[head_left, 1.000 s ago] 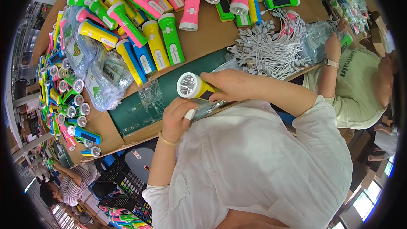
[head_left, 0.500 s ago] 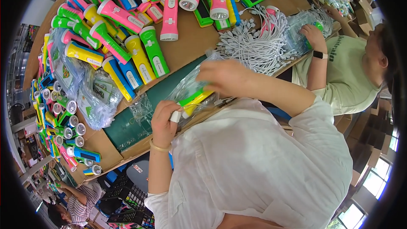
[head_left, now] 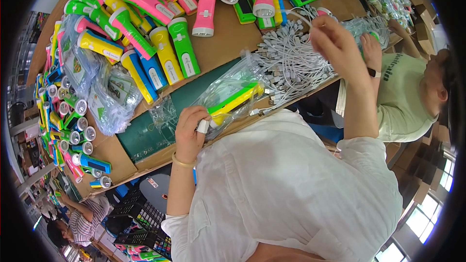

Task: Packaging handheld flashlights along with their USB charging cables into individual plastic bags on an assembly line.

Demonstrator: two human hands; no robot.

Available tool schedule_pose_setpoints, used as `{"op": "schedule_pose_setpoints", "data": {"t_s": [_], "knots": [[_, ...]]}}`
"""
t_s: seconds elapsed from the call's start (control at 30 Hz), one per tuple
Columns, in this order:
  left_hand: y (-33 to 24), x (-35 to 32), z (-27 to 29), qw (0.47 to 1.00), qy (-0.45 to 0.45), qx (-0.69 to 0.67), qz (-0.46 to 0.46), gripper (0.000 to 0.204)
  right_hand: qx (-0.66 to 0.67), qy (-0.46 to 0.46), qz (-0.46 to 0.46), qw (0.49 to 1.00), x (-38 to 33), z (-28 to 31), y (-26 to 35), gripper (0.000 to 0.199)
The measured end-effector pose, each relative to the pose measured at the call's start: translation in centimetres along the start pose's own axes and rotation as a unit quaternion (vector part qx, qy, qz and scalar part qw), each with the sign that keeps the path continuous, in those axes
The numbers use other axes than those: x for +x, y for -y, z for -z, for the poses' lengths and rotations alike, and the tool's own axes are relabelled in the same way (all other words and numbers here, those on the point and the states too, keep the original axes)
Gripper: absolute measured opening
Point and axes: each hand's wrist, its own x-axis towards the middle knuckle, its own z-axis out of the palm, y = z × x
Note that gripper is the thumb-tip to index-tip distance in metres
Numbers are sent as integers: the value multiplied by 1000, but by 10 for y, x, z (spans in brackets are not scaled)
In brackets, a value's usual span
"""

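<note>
My left hand (head_left: 190, 127) is closed on the lower end of a clear plastic bag (head_left: 208, 89) at the table's front edge. Inside the bag lies a green and yellow flashlight (head_left: 236, 101). A white wrap or tab (head_left: 203, 126) shows at the left thumb; what it is I cannot make out. Over the far side of a heap of white USB cables (head_left: 291, 60), my right hand (head_left: 335, 43) is raised with its fingertips pinched on a white cable (head_left: 302, 18). The cable curves up and left from the fingers.
Pink, green, yellow and blue flashlights (head_left: 160, 39) are piled on the cardboard-covered table. Bags with printed cards (head_left: 109, 92) lie at the left, above a green mat (head_left: 145, 138). A co-worker (head_left: 403, 80) sits close at the right, one hand near the cables. A black crate (head_left: 141, 223) stands below.
My right hand has left the bag and moved up and right to the cables, now pinching one. The flashlight lies deeper in the bag. My left hand keeps its hold.
</note>
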Motion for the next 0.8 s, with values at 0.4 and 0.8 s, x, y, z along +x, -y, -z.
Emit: {"op": "schedule_pose_setpoints", "data": {"t_s": [0.4, 0.8], "knots": [[-4, -13, -11, 977, -112, -60, 171, 28, 205, 285, -10, 936, 5, -85, -21, 21], [-19, -21, -4, 987, -103, 16, 121, 18, -254, 362, 280, 852, 7, -143, -26, 17]]}}
